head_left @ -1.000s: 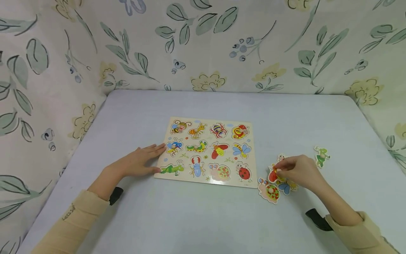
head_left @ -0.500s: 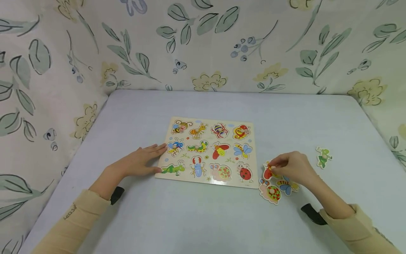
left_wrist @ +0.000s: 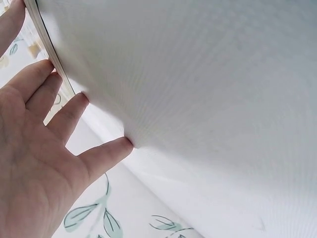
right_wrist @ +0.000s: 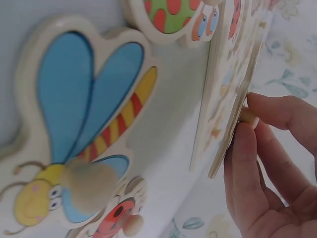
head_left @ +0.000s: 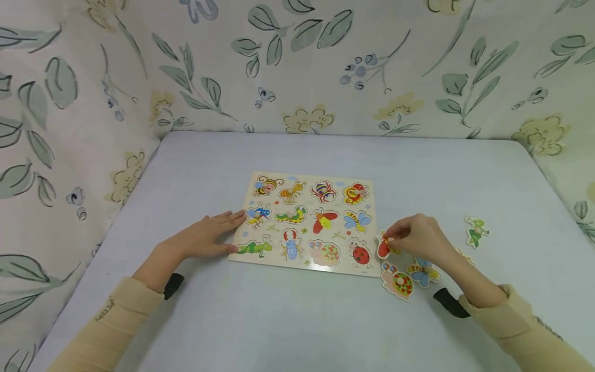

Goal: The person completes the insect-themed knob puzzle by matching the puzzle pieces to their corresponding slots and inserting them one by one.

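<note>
A wooden insect puzzle board (head_left: pixel 346 267) lies flat on the table. My left hand (head_left: pixel 200 238) rests at its left edge, fingers spread and fairly straight; the left wrist view shows the fingertips (left_wrist: pixel 81 98) along that edge. My right hand (head_left: pixel 420 238) pinches the wooden knob (right_wrist: pixel 249 117) of a red-winged insect puzzle piece (head_left: pixel 384 248) between thumb and fingers. That piece is tilted beside the board's right edge, partly hidden by the fingers. Below the right hand lie a snail piece (head_left: pixel 397 282) and a blue-winged dragonfly piece (head_left: pixel 423 272).
A green insect piece (head_left: pixel 476 232) lies at the far right. The right forearm mostly hides a ladybug piece, whose red body (right_wrist: pixel 116 219) shows in the right wrist view. Floral cloth (head_left: pixel 307 72) hangs behind the white table (head_left: pixel 279 320).
My right hand has drawn the red-winged piece left, off the pile and up to the board's right edge, uncovering the dragonfly piece. The left hand has stayed at the board.
</note>
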`<state>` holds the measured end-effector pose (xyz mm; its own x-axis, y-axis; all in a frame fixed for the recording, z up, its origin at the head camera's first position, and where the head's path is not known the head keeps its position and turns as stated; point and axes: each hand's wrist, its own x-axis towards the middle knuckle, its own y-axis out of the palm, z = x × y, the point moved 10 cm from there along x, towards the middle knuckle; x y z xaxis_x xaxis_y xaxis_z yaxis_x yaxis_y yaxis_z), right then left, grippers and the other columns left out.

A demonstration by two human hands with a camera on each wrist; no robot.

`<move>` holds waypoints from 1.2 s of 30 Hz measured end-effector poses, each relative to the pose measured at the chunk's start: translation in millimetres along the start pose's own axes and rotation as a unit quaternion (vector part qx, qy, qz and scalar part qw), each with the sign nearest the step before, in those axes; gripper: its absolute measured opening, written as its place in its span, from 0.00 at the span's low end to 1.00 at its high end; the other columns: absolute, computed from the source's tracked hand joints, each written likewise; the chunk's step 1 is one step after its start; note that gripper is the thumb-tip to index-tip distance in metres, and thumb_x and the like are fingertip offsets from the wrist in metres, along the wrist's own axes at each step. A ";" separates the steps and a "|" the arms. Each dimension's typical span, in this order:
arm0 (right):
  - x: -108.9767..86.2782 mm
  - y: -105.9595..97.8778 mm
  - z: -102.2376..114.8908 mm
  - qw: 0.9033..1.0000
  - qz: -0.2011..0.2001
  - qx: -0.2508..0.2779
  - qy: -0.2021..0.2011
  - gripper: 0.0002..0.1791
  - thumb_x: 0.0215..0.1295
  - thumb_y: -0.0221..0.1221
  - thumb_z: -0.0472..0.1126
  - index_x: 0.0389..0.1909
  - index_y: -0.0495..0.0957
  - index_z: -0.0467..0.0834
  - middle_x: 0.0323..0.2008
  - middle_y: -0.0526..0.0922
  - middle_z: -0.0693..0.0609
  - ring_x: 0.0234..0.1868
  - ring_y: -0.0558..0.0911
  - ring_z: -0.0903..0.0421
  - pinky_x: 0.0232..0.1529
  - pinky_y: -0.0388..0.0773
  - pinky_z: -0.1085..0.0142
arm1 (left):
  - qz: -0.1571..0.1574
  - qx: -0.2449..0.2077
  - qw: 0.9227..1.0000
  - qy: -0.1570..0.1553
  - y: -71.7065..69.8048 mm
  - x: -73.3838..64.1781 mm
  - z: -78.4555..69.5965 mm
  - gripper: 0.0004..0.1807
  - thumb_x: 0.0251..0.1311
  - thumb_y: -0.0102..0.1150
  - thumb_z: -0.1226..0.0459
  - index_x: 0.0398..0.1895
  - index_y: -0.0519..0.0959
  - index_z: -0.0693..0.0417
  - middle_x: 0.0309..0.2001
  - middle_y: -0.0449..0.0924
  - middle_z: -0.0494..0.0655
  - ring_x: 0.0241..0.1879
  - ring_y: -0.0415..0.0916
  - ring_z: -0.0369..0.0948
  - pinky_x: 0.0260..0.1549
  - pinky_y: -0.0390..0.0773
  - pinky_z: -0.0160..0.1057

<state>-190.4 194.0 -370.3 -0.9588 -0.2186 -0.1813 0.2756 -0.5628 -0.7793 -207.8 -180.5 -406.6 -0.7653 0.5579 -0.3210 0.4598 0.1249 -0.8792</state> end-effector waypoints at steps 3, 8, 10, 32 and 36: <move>4.0 0.4 5.2 1.000 0.000 0.003 -0.005 0.05 0.53 0.67 0.33 0.31 0.86 0.36 0.25 0.84 0.52 0.27 0.77 0.55 0.27 0.74 0.64 | 0.000 -0.001 1.000 0.001 -1.0 0.2 -1.2 0.45 0.62 0.59 0.44 0.76 0.55 0.56 0.76 0.51 0.51 0.73 0.48 0.58 0.62 0.48 0.72; 10.4 5.3 13.0 1.000 0.006 0.013 -0.016 0.04 0.52 0.68 0.32 0.30 0.86 0.37 0.26 0.85 0.51 0.27 0.77 0.57 0.26 0.74 0.65 | 0.000 -0.007 1.000 0.000 -1.5 0.3 -0.9 0.45 0.63 0.59 0.45 0.76 0.54 0.55 0.76 0.50 0.50 0.73 0.47 0.57 0.63 0.47 0.72; 12.3 7.2 16.5 1.000 0.008 0.014 -0.021 0.04 0.51 0.68 0.32 0.30 0.86 0.37 0.26 0.85 0.51 0.27 0.77 0.57 0.26 0.75 0.66 | -0.001 -0.006 1.000 0.002 -1.4 0.7 -0.5 0.44 0.63 0.59 0.46 0.76 0.54 0.55 0.76 0.51 0.50 0.73 0.48 0.57 0.63 0.48 0.72; 40.1 23.6 43.8 0.999 0.018 0.022 -0.032 0.03 0.52 0.69 0.32 0.29 0.86 0.38 0.26 0.84 0.51 0.28 0.75 0.56 0.27 0.74 0.66 | -0.004 -0.012 1.000 -0.001 -1.2 -0.1 -0.2 0.44 0.62 0.60 0.47 0.76 0.55 0.54 0.76 0.50 0.50 0.73 0.48 0.57 0.63 0.47 0.71; 43.2 27.2 47.8 0.999 0.023 0.023 -0.033 0.02 0.53 0.68 0.32 0.29 0.86 0.38 0.26 0.84 0.51 0.28 0.76 0.56 0.28 0.74 0.66 | -0.005 -0.010 1.000 0.000 -1.2 0.1 0.0 0.44 0.62 0.60 0.47 0.76 0.55 0.54 0.76 0.51 0.50 0.73 0.48 0.57 0.62 0.48 0.72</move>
<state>-221.1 131.1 -370.7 -0.9393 -0.2955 -0.1745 0.3227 -0.5872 -0.7424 -208.4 -180.6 -405.6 -0.7699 0.5572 -0.3111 0.4603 0.1472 -0.8755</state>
